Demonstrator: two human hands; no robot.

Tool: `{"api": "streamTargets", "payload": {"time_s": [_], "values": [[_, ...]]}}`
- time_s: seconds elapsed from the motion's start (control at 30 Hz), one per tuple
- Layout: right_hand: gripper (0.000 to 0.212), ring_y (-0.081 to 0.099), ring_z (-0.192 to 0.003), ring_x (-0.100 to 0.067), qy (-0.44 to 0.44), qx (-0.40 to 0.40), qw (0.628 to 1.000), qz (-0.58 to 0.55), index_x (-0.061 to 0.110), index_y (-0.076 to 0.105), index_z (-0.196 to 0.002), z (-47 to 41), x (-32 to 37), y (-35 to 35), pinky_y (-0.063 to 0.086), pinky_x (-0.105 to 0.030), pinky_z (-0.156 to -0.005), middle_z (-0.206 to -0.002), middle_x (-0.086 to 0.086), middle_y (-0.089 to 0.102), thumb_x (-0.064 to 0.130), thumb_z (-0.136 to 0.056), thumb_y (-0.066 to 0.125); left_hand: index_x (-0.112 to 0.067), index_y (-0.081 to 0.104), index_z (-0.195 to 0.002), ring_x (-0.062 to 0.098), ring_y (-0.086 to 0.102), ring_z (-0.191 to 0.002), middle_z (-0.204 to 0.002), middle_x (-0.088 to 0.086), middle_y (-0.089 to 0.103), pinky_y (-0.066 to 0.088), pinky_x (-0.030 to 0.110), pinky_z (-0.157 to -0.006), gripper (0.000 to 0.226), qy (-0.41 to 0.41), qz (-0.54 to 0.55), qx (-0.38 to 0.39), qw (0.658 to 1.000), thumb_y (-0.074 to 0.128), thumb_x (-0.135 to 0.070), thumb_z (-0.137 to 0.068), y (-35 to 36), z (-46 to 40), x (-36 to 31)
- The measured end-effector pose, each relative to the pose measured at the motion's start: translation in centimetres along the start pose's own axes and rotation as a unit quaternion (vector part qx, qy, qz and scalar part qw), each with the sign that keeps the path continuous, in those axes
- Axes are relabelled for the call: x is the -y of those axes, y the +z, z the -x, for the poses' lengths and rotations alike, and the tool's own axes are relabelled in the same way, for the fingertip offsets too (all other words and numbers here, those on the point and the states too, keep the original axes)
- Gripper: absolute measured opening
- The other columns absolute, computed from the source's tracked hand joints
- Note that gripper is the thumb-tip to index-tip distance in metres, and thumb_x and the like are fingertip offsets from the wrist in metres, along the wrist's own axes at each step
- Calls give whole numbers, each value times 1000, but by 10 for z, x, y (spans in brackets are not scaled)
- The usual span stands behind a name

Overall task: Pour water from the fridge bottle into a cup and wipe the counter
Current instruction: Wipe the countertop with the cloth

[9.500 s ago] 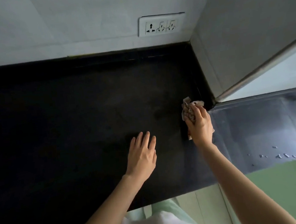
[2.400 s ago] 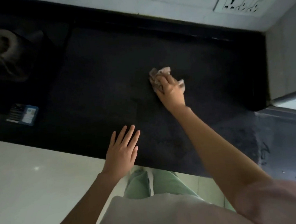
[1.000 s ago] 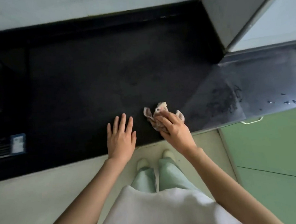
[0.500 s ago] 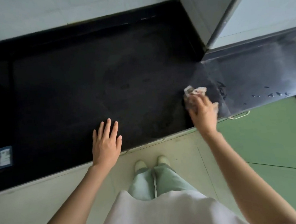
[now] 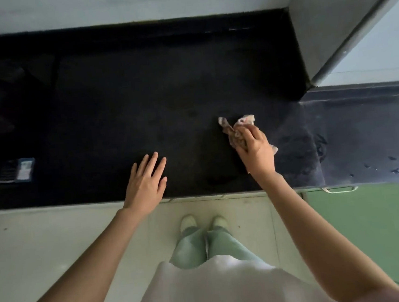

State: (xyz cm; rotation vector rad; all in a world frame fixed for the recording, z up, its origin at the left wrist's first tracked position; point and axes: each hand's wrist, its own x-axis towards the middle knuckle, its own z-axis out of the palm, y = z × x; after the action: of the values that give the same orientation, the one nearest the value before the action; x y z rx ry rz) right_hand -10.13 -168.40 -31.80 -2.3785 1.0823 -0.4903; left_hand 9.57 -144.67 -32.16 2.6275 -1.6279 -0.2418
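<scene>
Right grip (image 5: 254, 150) clenching crumpled cloth (image 5: 236, 129) on counter (image 5: 139, 95), left grip (image 5: 146, 182) flat

Nothing here can I actually read. The small dark packet (image 5: 16, 170) at the left edge of the frame, lying on my table (image 5: 140, 103), carries a pale printed label, but its print is too blurred and small to make out.
</scene>
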Motion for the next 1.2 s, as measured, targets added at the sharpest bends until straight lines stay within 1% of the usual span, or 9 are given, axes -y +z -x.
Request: {"api": "streamTargets", "payload": {"time_s": [0.13,0.3,0.43,0.5,0.7,0.83,0.97,1.07,1.2], "values": [[43,57,-109,-33,-61,5,998,10,11,61,-122,1,29,24,50,-45,-89,-129,-12,57,11,-80,69,-11,45,-141,37,40,-136,-150,15,40,32,55,-109,52,-11,-6,5,1000,59,-24,-93,-1,1,-2],[47,50,-125,-26,-181,113,977,-26,19,56,-127,58,78,61,47,-51,-92,-138,-5,51,21,-80,57,-9,50,-138,39,43,-134,-148,16,43,35,56,-107,54,-35,25,0,999,66,-18,-87,-1,1,-9],[46,53,-123,-26,-259,127,957,-29,16,57,-128,61,63,47,50,-41,-93,-136,-6,54,19,-83,57,-8,50,-137,40,42,-134,-147,16,43,36,57,-106,53,-44,49,-8,998,65,-16,-87,1,2,-13],[45,54,-119,-30,-244,109,964,-9,14,57,-129,33,48,39,50,-39,-93,-134,-9,55,23,-86,53,-10,48,-139,37,39,-136,-149,14,41,33,55,-109,50,-46,52,-8,998,60,-21,-92,1,2,-12],[35,57,-108,-33,-22,9,1000,5,13,62,-120,-37,61,46,44,-33,-74,-126,-8,58,22,-86,68,-14,37,-146,32,30,-142,-154,11,33,25,51,-116,51,-48,40,-4,998,48,-28,-98,-4,11,12],[38,57,-107,-32,-50,9,998,23,14,61,-120,-6,112,80,51,-46,-83,-128,-8,57,16,-83,68,-12,41,-143,35,34,-140,-152,15,37,30,55,-113,51,-58,34,-21,998,52,-26,-95,-15,31,65],[49,52,-119,-29,-77,56,995,10,19,58,-126,62,168,118,42,-58,-96,-138,-6,51,14,-77,65,-9,46,-140,39,37,-137,-149,18,39,32,58,-110,50,-57,19,-32,998,57,-22,-94,-21,56,128],[50,48,-127,-23,-106,69,992,-7,20,59,-126,105,186,127,43,-51,-98,-139,-4,50,14,-77,63,-9,50,-138,41,41,-133,-146,19,44,35,60,-107,49,-40,6,-21,999,61,-20,-91,-17,70,168],[44,55,-119,-21,-38,32,999,-3,22,61,-124,109,174,108,46,-41,-92,-135,-1,54,16,-80,69,-11,49,-138,41,43,-132,-145,18,45,35,59,-107,45,10,7,-19,1000,53,-22,-95,-13,76,192]]}}
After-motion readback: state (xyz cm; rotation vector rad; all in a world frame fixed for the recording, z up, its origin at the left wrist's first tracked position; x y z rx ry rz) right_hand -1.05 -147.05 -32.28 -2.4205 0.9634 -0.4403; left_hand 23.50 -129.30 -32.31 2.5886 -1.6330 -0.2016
